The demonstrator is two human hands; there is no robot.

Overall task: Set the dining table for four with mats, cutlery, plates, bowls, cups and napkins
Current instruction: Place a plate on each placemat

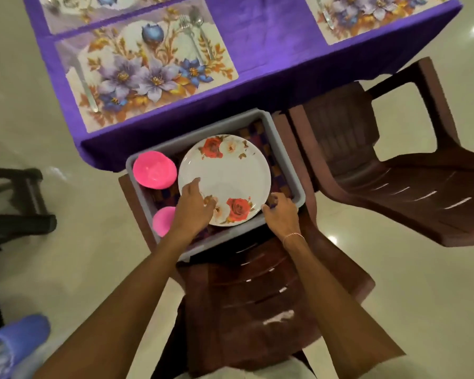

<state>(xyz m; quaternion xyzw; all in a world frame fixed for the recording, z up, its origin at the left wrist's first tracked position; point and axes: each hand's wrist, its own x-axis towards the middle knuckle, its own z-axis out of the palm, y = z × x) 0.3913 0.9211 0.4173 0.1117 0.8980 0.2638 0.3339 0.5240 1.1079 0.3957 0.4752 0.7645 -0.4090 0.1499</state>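
1. My left hand [193, 199] grasps the near-left rim of the plate [225, 176], fingers curled over its edge.
2. My right hand [281, 212] grasps the near-right rim, fingers clenched on the edge.
3. The plate, white with red roses, sits in the grey tub [285, 149] on a brown chair [257, 296] just beside the table [257, 50].
4. A pink bowl [154, 169] and a second pink bowl [163, 221] lie in the tub, left of the plate.
5. On the table, the nearest floral mat [148, 75] carries a knife [86, 86], a fork [189, 36] and a spoon [201, 31].

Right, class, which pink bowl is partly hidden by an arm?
The near pink bowl, behind the left forearm; the far bowl, by the table, shows whole.
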